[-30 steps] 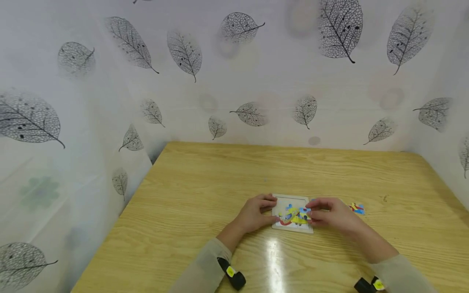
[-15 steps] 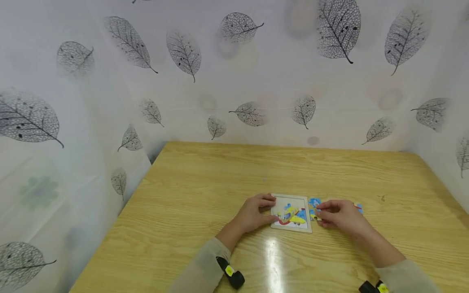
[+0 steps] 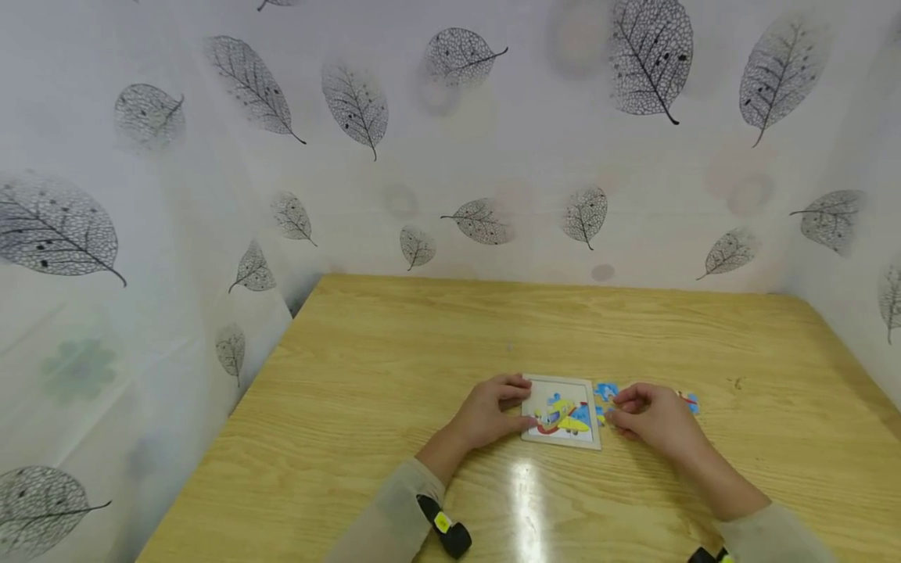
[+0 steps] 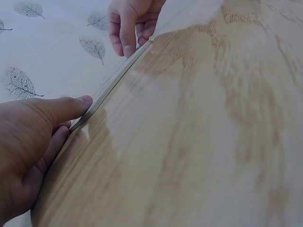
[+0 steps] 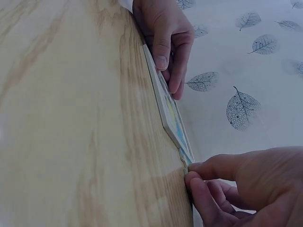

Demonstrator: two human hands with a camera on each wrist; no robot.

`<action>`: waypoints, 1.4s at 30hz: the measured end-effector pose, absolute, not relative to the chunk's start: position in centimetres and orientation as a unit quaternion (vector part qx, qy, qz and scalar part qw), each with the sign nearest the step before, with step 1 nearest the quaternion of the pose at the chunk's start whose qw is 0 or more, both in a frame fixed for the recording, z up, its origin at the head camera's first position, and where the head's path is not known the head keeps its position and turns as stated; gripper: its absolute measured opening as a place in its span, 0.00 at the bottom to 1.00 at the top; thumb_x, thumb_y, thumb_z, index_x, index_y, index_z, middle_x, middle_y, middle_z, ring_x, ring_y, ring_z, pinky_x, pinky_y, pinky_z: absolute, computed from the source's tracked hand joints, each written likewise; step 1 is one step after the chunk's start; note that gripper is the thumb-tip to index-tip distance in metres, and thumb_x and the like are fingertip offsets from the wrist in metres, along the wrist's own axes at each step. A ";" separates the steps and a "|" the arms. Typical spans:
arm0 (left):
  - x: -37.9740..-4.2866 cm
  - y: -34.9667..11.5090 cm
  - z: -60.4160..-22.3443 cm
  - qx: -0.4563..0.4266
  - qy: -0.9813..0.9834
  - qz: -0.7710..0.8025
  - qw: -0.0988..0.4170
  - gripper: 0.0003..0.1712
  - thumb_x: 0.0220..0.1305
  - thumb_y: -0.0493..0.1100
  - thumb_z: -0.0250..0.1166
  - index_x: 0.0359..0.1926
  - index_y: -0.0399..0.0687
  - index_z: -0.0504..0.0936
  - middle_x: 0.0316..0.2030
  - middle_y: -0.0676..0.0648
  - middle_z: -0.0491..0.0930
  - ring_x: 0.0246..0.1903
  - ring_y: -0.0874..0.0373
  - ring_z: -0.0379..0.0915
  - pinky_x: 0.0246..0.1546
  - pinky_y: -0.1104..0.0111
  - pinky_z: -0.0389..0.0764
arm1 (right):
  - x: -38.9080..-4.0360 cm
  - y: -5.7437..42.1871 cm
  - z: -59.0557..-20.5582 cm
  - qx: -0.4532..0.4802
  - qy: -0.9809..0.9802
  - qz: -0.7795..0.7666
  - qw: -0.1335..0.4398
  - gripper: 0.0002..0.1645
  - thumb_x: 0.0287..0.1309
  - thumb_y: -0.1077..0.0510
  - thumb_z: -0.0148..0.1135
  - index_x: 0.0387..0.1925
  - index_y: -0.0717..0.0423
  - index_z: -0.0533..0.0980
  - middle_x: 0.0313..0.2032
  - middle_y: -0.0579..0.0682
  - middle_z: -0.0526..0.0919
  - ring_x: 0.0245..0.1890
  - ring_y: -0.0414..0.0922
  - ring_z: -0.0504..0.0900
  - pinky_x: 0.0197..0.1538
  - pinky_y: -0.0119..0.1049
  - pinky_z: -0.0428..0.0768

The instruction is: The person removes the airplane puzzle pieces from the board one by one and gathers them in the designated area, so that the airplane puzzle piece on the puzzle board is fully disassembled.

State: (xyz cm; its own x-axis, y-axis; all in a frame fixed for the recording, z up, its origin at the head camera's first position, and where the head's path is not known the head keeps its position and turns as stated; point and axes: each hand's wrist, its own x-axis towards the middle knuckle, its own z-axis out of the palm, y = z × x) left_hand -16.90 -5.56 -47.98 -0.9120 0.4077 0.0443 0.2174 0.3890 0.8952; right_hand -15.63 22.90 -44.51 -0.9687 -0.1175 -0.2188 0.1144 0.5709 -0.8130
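On the table (image 3: 422, 336), with the left hand (image 3: 486, 409), gripped the tray (image 3: 573, 389) by its left rim: wise, to stop sliding. With the right hand (image 3: 655, 418), seemed to pinch a piece (image 3: 601, 414) just right of the tray; best held lightly, by the edges.

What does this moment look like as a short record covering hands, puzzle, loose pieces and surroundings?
Left hand: left hand grips the left side of the puzzle tray
Right hand: right hand pinches a loose piece just right of the tray
Puzzle: partly assembled; yellow airplane picture in the near part, far part bare
Other pieces: blue piece by the tray; another piece farther right, partly hidden
Surface: wood-grain table
Backdrop: pale leaf-print sheet
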 end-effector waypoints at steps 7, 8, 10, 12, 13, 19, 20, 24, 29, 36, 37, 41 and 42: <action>-16.9 -5.6 -47.9 0.190 0.831 0.515 0.092 0.26 0.58 0.40 0.75 0.56 0.34 0.81 0.61 0.47 0.76 0.71 0.52 0.65 0.62 0.76 0.75 | -15.8 22.3 -43.8 -0.015 0.868 -0.478 0.133 0.19 0.59 0.59 0.69 0.46 0.69 0.77 0.34 0.53 0.79 0.28 0.41 0.82 0.32 0.31 0.86; -16.9 -5.6 -47.9 0.190 0.831 0.514 0.091 0.26 0.58 0.40 0.75 0.56 0.34 0.82 0.60 0.47 0.76 0.71 0.52 0.65 0.61 0.76 0.75 | -15.9 22.0 -43.6 -0.022 0.865 -0.482 0.135 0.19 0.60 0.59 0.70 0.47 0.69 0.77 0.35 0.53 0.79 0.28 0.41 0.82 0.32 0.32 0.86; -16.9 -5.6 -47.9 0.190 0.831 0.515 0.089 0.26 0.58 0.39 0.75 0.55 0.34 0.81 0.60 0.47 0.76 0.71 0.52 0.65 0.61 0.77 0.75 | -16.0 21.4 -43.4 -0.039 0.857 -0.493 0.141 0.20 0.60 0.59 0.69 0.48 0.69 0.78 0.35 0.53 0.78 0.29 0.41 0.82 0.33 0.32 0.87; -16.9 -5.6 -47.9 0.191 0.831 0.516 0.089 0.25 0.58 0.39 0.75 0.55 0.34 0.81 0.60 0.47 0.76 0.71 0.52 0.65 0.61 0.77 0.75 | -16.2 20.8 -43.3 -0.062 0.848 -0.504 0.153 0.21 0.61 0.58 0.69 0.50 0.70 0.77 0.36 0.54 0.79 0.30 0.42 0.83 0.35 0.33 0.88; -16.9 -5.6 -48.0 0.193 0.831 0.514 0.088 0.25 0.58 0.39 0.75 0.55 0.34 0.81 0.60 0.46 0.77 0.71 0.52 0.65 0.61 0.77 0.75 | -16.3 20.6 -43.4 -0.075 0.841 -0.510 0.162 0.22 0.62 0.58 0.68 0.51 0.71 0.77 0.36 0.55 0.79 0.31 0.43 0.84 0.35 0.33 0.88; -16.9 -5.5 -48.0 0.199 0.831 0.513 0.079 0.25 0.57 0.39 0.75 0.54 0.33 0.82 0.59 0.47 0.77 0.70 0.52 0.66 0.61 0.77 0.75 | -16.9 19.3 -43.8 -0.146 0.803 -0.535 0.220 0.28 0.67 0.56 0.63 0.60 0.74 0.72 0.43 0.60 0.82 0.38 0.46 0.87 0.41 0.35 0.88; -17.0 -5.5 -48.0 0.198 0.831 0.515 0.079 0.25 0.57 0.39 0.75 0.54 0.33 0.82 0.60 0.47 0.77 0.70 0.52 0.66 0.61 0.77 0.75 | -17.0 19.1 -43.8 -0.150 0.800 -0.536 0.225 0.29 0.68 0.56 0.62 0.61 0.74 0.71 0.44 0.61 0.83 0.38 0.47 0.87 0.41 0.35 0.88; -17.0 -5.4 -48.0 0.197 0.829 0.518 0.080 0.25 0.57 0.39 0.75 0.55 0.33 0.82 0.60 0.46 0.77 0.70 0.52 0.66 0.61 0.78 0.75 | -17.1 18.6 -43.9 -0.146 0.801 -0.533 0.229 0.30 0.71 0.53 0.58 0.62 0.75 0.70 0.44 0.62 0.84 0.37 0.49 0.87 0.40 0.36 0.88; -17.0 -5.5 -47.8 0.196 0.827 0.522 0.079 0.26 0.57 0.38 0.75 0.55 0.32 0.82 0.59 0.45 0.78 0.70 0.52 0.66 0.60 0.79 0.74 | -17.8 18.5 -44.2 -0.148 0.813 -0.513 0.232 0.31 0.72 0.52 0.57 0.64 0.72 0.69 0.41 0.59 0.85 0.35 0.48 0.86 0.38 0.36 0.88; -16.9 -5.5 -47.7 0.199 0.829 0.517 0.077 0.25 0.57 0.38 0.75 0.55 0.32 0.82 0.59 0.45 0.78 0.70 0.52 0.66 0.61 0.79 0.74 | -18.2 18.3 -44.3 -0.153 0.829 -0.486 0.231 0.25 0.72 0.54 0.57 0.62 0.66 0.73 0.32 0.55 0.82 0.30 0.46 0.84 0.32 0.35 0.86; -16.9 -5.5 -47.7 0.199 0.830 0.516 0.076 0.25 0.57 0.38 0.75 0.55 0.32 0.82 0.59 0.45 0.78 0.70 0.52 0.66 0.61 0.79 0.74 | -18.2 18.3 -44.3 -0.154 0.831 -0.484 0.229 0.24 0.71 0.55 0.58 0.61 0.66 0.73 0.31 0.55 0.82 0.29 0.46 0.84 0.31 0.35 0.86; -16.9 -5.5 -47.6 0.202 0.830 0.515 0.075 0.25 0.57 0.37 0.75 0.54 0.31 0.82 0.59 0.44 0.78 0.70 0.51 0.67 0.61 0.78 0.75 | -18.2 18.1 -44.3 -0.155 0.838 -0.477 0.217 0.21 0.70 0.56 0.59 0.58 0.65 0.74 0.29 0.54 0.81 0.27 0.46 0.82 0.28 0.34 0.85; -17.0 -5.5 -47.6 0.202 0.829 0.517 0.074 0.25 0.57 0.37 0.75 0.54 0.31 0.82 0.59 0.44 0.78 0.70 0.51 0.67 0.61 0.78 0.75 | -18.2 18.0 -44.4 -0.152 0.837 -0.479 0.214 0.20 0.70 0.57 0.59 0.57 0.65 0.74 0.29 0.54 0.81 0.26 0.46 0.82 0.28 0.35 0.84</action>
